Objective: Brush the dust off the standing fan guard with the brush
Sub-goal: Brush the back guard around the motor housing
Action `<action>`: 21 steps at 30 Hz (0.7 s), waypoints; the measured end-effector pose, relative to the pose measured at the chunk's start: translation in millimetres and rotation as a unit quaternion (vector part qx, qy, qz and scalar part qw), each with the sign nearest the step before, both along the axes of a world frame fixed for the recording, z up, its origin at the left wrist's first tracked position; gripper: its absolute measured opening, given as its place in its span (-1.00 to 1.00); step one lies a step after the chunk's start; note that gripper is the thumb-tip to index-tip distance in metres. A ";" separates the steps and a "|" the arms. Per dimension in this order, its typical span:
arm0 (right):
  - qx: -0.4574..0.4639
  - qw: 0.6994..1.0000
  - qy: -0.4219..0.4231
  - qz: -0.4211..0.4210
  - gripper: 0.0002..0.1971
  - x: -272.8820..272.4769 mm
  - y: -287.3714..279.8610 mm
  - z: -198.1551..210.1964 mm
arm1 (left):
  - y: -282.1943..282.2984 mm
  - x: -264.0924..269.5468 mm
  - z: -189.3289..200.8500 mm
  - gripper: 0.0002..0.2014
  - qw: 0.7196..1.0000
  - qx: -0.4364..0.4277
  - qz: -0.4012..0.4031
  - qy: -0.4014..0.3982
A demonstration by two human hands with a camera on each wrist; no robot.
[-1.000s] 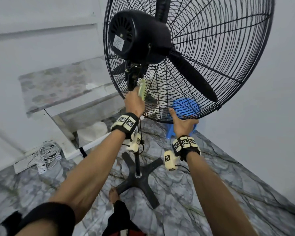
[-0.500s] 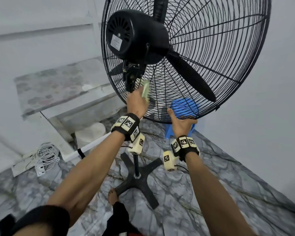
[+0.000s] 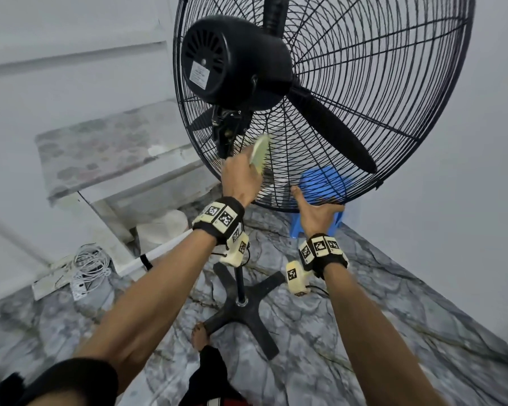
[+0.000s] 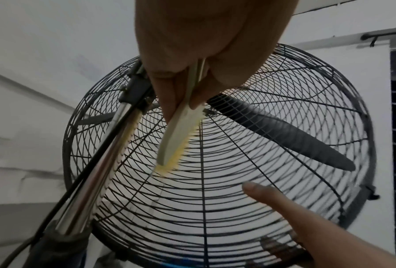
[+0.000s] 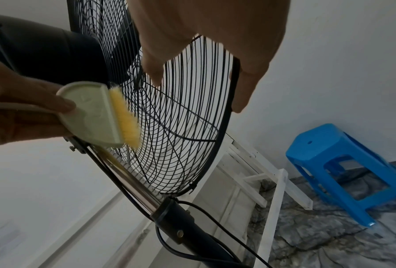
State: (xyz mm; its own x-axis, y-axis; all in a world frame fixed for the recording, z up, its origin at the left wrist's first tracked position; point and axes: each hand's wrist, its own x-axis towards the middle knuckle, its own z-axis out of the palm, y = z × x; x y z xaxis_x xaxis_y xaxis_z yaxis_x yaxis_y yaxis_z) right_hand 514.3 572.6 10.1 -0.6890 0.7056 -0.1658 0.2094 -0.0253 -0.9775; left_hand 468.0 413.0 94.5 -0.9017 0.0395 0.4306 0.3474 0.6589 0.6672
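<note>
A black standing fan fills the upper half of the head view; its wire guard [image 3: 364, 92] is seen from behind, with the motor housing [image 3: 232, 60] at the centre. My left hand [image 3: 241, 177] grips a pale green brush [image 3: 260, 155] with yellow bristles [image 5: 124, 116]. The bristles lie against the rear guard wires [image 4: 204, 172] just below the motor, beside the chrome pole [image 4: 96, 170]. My right hand [image 3: 317, 212] holds the guard's bottom rim [image 5: 235, 87], thumb on the near side of the wires and fingers curled round the rim.
The fan's cross base [image 3: 241, 312] stands on a marbled grey floor, with my bare foot [image 3: 200, 336] beside it. A blue plastic stool [image 5: 344, 166] is behind the fan by the wall. A stone ledge [image 3: 100, 148] and coiled white cables [image 3: 88, 268] lie to the left.
My left hand has carried the brush up the rear guard wires toward the motor. The right hand has stayed on the bottom rim.
</note>
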 end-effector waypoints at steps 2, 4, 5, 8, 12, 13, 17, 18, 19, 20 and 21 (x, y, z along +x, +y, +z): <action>0.000 1.000 -0.001 0.006 0.47 2.2 -0.1 0.6 | -5.9 -10.0 2.6 -0.48 0.998 0.009 0.053 -0.022; -0.006 1.000 -0.004 0.009 0.49 3.9 -0.4 2.5 | -5.8 -19.3 4.8 -0.52 0.997 0.009 0.077 -0.024; -0.012 1.000 -0.004 0.010 0.48 4.1 -0.1 3.3 | -2.4 -20.2 4.4 -0.51 0.997 0.009 0.072 -0.019; -0.021 1.000 0.004 0.002 0.46 2.7 1.3 5.2 | 10.4 -4.3 2.6 -0.41 1.000 -0.003 0.007 0.003; -0.017 1.000 -0.002 0.012 0.44 3.3 -1.8 5.7 | -5.9 -2.0 4.0 -0.49 0.999 0.010 0.034 -0.022; -0.017 1.000 0.000 0.011 0.43 4.5 -3.2 6.1 | -10.0 -8.3 6.0 -0.51 0.998 0.012 0.060 -0.025; -0.027 1.000 0.004 0.005 0.44 5.0 -4.9 9.2 | 0.1 -9.3 14.2 -0.48 0.999 0.000 0.046 0.007; -0.028 1.000 0.004 0.000 0.45 4.6 -3.8 9.3 | 5.6 -4.4 12.7 -0.45 1.000 -0.009 0.021 0.019; -0.027 1.000 0.002 -0.003 0.45 4.2 -2.7 9.5 | 9.0 0.1 10.1 -0.43 0.999 -0.020 0.001 0.032; -0.026 1.000 -0.001 -0.001 0.45 4.5 -2.2 9.3 | 8.9 0.9 7.0 -0.42 0.999 -0.029 -0.003 0.040; -0.025 1.000 -0.002 0.004 0.45 4.8 -2.0 7.4 | 7.0 -1.2 6.0 -0.42 0.999 -0.030 0.011 0.039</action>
State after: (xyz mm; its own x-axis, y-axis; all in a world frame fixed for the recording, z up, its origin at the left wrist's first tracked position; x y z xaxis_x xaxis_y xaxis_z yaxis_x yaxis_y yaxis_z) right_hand 519.1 570.7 17.5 -0.6937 0.6911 -0.2029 0.2135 -0.0718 -0.9743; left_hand 466.9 420.0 100.5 -0.8666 0.0475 0.4967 0.3810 0.7057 0.5974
